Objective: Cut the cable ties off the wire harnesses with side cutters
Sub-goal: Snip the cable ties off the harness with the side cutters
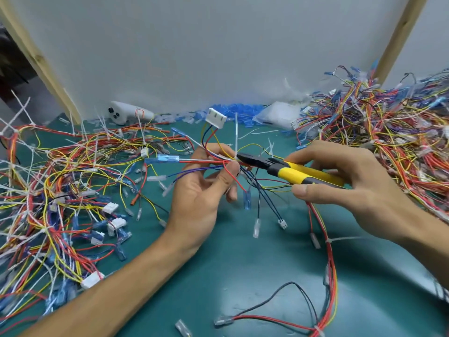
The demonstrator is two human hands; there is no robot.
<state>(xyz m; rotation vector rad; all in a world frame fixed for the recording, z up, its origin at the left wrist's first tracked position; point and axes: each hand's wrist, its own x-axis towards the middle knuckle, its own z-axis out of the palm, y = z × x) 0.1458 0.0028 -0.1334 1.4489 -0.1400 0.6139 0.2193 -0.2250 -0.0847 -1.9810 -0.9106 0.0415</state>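
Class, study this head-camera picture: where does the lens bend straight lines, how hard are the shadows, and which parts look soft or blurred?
Head view: the wide-angle lens tilts and bows the wooden posts; light is even, with only soft shadows and a faint sheen on the green mat; the side cutters look sharp, while the wire pile at the right edge smears.

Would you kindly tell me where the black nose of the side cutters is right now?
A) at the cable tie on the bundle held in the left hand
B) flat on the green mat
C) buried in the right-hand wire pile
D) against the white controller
A: the side cutters, gripped by the right hand, reach the white cable tie on the wire harness that the left hand pinches.
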